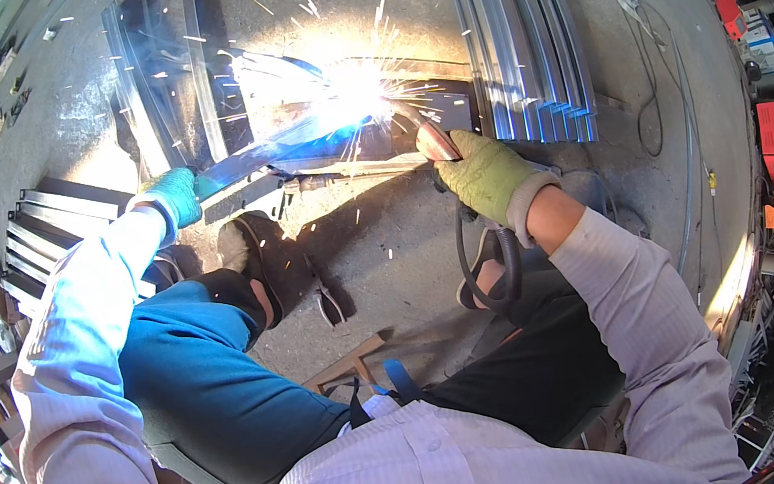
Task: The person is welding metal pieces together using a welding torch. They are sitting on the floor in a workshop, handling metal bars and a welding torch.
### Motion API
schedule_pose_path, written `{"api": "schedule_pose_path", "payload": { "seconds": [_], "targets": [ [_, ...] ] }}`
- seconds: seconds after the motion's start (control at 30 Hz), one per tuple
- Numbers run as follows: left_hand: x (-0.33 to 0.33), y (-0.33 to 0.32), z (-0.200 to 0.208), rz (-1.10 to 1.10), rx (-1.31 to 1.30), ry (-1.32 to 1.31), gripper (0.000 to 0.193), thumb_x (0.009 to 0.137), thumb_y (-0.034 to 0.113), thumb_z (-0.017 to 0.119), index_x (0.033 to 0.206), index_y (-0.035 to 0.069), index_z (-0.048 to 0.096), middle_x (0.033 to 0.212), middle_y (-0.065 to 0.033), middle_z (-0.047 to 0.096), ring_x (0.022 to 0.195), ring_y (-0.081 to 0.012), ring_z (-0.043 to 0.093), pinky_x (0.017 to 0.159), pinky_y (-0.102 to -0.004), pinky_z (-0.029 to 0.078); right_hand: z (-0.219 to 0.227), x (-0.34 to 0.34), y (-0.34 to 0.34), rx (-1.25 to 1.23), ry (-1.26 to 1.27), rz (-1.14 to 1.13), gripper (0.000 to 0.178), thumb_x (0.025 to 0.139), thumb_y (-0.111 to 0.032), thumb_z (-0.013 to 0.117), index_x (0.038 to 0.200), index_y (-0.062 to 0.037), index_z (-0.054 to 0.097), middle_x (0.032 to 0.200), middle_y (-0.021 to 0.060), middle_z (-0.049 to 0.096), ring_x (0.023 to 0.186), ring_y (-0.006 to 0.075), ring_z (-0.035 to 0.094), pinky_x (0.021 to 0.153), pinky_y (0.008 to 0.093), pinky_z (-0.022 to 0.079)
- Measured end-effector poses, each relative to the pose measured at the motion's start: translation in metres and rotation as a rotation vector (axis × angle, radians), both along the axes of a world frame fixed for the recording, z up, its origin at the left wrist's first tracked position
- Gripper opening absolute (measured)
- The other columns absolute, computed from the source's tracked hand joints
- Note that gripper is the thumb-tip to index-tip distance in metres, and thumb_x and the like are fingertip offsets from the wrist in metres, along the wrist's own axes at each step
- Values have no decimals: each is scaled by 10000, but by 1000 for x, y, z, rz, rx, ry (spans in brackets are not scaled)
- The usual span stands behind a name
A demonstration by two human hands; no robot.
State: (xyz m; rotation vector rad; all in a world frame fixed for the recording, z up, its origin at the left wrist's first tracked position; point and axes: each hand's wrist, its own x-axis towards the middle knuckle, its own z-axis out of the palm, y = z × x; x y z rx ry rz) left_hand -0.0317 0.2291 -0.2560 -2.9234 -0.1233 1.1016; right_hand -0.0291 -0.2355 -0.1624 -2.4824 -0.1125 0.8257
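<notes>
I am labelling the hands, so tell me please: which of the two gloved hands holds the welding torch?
The right hand: it grips the welding torch. The left hand has no torch; it is at the left end of a metal bar.

The right grip [488, 177] wears a rough, matt cloth glove [502, 185], with a smooth, rubbery-looking cable [513, 268] just below it, smooth, glossy metal bars [525, 27] beyond it, rough, matt concrete floor [389, 257] beneath it, and a matt cloth sleeve [635, 304] behind it.
</notes>
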Motion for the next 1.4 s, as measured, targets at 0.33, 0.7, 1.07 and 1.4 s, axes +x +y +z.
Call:
{"api": "schedule_pose_path", "payload": {
  "seconds": [0.33, 0.7, 1.07, 1.4],
  "targets": [
    [0, -14, 18, 8, 15, 20, 351, 817, 142, 746, 1142, 11, 758, 1127, -280, 751, 1065, -425, 742, 900, -461, 585, -4, 2, -3, -48, 1, 32, 405, 1022, -380, 608, 1225, -35, 669, 1101, 225, 752, 1046, 422, 717, 933, 484, 543],
    [-2, 9, -15, 1, -63, -36, 372, 805, 78, 695, 1173, 42, 740, 1104, -258, 764, 1088, -426, 736, 896, -463, 587, 17, -6, 1, -6, 37, -14, 275, 1013, -278, 580, 1116, -30, 639, 867, 147, 729, 762, 280, 731, 728, 426, 556],
    [-1, -2, 6, -4, 11, 22, 342, 817, 162, 749, 1121, 5, 759, 1082, -285, 754, 1024, -437, 749, 864, -481, 593, 8, -4, 1, -20, -17, 29, 338, 1022, -337, 594, 1161, -37, 664, 943, 183, 745, 905, 331, 740, 816, 445, 556],
    [-1, 10, -14, -37, -34, -52, 289, 784, 135, 759, 1037, -3, 773, 1034, -302, 749, 1004, -431, 749, 862, -480, 596, 7, -4, 1, -56, -28, 41, 327, 1005, -332, 597, 1130, -38, 661, 926, 183, 745, 893, 343, 737, 814, 445, 554]
  ]
}}
